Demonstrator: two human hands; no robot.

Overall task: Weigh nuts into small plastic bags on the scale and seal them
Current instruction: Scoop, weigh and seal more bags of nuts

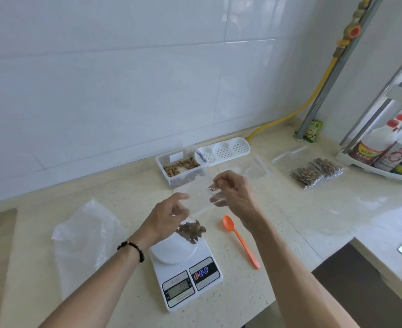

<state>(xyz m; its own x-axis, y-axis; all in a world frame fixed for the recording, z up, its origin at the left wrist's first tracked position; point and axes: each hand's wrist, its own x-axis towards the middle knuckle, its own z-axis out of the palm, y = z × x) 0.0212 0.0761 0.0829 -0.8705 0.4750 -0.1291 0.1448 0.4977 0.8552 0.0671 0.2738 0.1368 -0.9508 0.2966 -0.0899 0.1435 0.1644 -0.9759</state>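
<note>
Both hands pinch the top of one clear bag [196, 202], left hand [169, 216] and right hand [230, 190] at opposite ends, nuts [191, 230] hanging above the scale [185, 268] near the bench front edge. Run fingers along the zip evenly, expel air. Two sealed bags [316, 172] back right, one spoon [240, 240], one nut box [179, 166].
</note>
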